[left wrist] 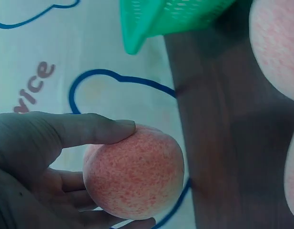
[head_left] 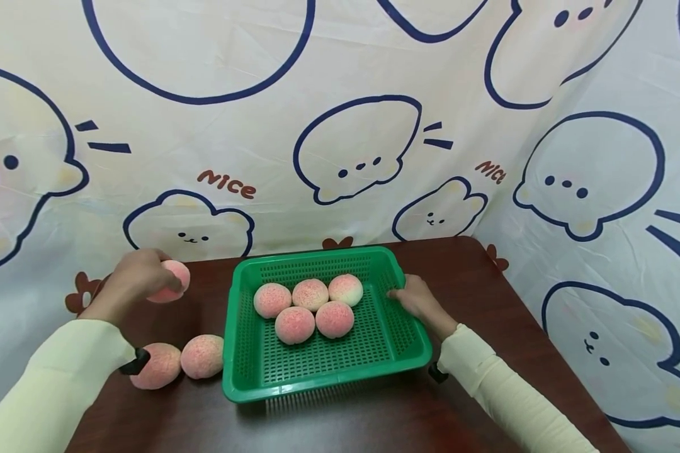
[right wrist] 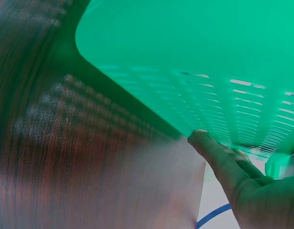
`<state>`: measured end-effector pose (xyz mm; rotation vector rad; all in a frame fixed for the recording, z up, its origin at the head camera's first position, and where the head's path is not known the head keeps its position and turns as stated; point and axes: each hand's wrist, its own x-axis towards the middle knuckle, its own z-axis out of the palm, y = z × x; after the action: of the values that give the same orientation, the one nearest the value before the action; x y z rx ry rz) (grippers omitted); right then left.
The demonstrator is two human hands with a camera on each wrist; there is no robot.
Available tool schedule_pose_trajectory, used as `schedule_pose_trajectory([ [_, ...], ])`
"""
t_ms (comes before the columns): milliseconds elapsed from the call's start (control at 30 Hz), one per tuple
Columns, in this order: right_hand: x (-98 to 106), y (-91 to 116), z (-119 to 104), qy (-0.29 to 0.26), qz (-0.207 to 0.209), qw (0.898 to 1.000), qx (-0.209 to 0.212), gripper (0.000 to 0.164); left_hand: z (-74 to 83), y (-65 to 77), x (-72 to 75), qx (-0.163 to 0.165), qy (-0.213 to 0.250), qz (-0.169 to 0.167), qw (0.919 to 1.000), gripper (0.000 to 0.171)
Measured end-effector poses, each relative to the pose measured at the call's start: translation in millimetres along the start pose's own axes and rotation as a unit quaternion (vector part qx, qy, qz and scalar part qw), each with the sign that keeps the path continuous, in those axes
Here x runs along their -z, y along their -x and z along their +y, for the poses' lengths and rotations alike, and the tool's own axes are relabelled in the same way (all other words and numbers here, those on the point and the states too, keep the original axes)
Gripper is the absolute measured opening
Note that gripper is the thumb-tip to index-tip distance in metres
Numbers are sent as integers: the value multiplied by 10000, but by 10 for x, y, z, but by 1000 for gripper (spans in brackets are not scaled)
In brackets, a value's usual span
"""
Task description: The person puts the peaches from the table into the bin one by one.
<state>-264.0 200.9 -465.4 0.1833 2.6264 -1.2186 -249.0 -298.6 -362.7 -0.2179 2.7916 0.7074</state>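
My left hand (head_left: 138, 274) holds a pink speckled peach (head_left: 175, 283) up to the left of the basket. The left wrist view shows the thumb laid along one side of this peach (left wrist: 135, 176) and the fingers curled under the other. With my right hand (head_left: 420, 305) I grip the right rim of a green plastic basket (head_left: 368, 343), fingertips over its inner side. In the right wrist view, a digit of that hand (right wrist: 242, 181) lies against the slotted outer wall. Several peaches (head_left: 295, 325) sit grouped inside the basket, towards its back and middle.
Two more peaches, one (head_left: 203, 357) beside the basket's left wall and one (head_left: 157, 366) near the left wrist, lie on the dark brown table (head_left: 464, 277). A white cloth (head_left: 272, 145) with blue cartoon outlines hangs behind and at the right side.
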Motion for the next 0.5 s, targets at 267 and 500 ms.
schedule_pose_trajectory([
  [267, 5, 9, -10, 42, -12, 10000, -16, 36, 207, 98, 52, -385, 290, 119, 9988, 67],
  [500, 0, 29, -14, 128, 6, 9999, -6, 36, 389, 215, 87, -746, 189, 98, 9970, 68],
])
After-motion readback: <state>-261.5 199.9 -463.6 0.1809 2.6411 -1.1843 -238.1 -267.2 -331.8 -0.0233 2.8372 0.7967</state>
